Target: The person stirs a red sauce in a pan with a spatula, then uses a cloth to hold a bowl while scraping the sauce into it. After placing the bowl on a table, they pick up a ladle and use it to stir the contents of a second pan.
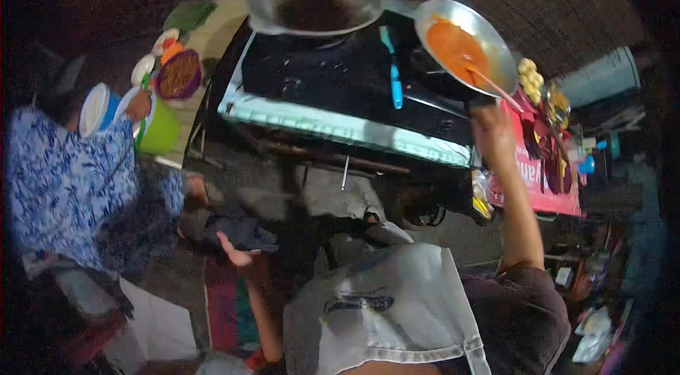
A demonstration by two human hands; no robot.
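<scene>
My right hand [494, 134] is by the stove's front right corner, just below the pan [504, 56]; its fingers are blurred and partly hidden. Orange-red sauce [453, 43] fills the pan's middle, and a spoon with a pinkish handle [496, 86] leans in it over the rim. Low on the left, my left hand [237, 253] is away from the stove [319, 67], fingers stretched out and holding nothing. A large metal wok [361, 3] with dark liquid stands on the stove's left side. Between the two pans lies a blue-handled brush [395, 81].
A person in a blue-and-white patterned shirt [64, 191] sits at left, a hand at a green container [161, 131] and a white-and-blue tub [106, 109] close by. A purple bowl [195, 77] stands on the side table. Right of the stove is a red cloth [513, 184] with ingredients.
</scene>
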